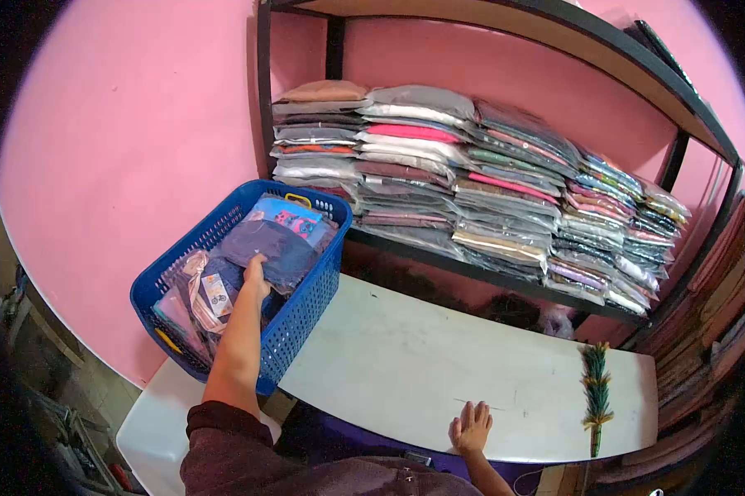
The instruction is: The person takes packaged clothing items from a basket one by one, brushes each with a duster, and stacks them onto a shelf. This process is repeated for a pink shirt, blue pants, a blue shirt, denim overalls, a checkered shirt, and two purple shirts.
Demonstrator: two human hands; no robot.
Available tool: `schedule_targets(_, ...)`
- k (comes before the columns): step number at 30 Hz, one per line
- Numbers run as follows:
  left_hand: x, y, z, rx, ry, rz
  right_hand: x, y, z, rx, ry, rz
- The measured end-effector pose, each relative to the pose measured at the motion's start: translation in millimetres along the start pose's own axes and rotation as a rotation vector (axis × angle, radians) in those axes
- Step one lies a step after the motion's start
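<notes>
The dark bagged garment [277, 248] lies on top of the heap in the blue basket [319, 285], and my left hand [255, 277] rests on its near edge; I cannot tell whether my fingers have closed on it. The plastic looks slick, so it could slide off. The basket sits at the left end of the desk [439, 364], seemingly past the edge, so pressing down might tip it. My right hand [472, 426] lies flat, fingers spread, on the near rim.

Basket [306, 318] on table [405, 372] left, shelf [505, 277] of packets [472, 178] behind.
</notes>
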State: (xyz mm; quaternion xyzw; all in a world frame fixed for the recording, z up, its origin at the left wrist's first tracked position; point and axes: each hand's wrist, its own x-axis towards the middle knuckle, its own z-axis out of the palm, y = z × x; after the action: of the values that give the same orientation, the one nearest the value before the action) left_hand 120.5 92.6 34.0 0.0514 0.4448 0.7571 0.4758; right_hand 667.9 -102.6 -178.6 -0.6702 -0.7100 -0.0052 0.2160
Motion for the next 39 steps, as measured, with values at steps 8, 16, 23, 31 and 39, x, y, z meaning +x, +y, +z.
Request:
schedule_targets(8, -39, 4, 30, 0.187, -0.067, 0.522, -1, 2, 1, 0.028, -0.003, 0.029)
schedule_targets(16, -143, 17, 84, 0.23, -0.436, 0.836, 0, 3, -2, 0.034, -0.034, 0.049)
schedule_targets(23, -283, -44, 104, 0.212, -0.833, 0.402, 10, 14, -1, 0.202, -0.047, 0.083)
schedule_targets(31, -322, -251, 87, 0.654, -0.835, -0.412, 65, 28, -138, 2.19, -0.644, 0.862)
schedule_targets(39, -328, -363, 127, 0.716, -1.083, -0.486, 81, 135, -158, 1.747, -0.345, 0.596)
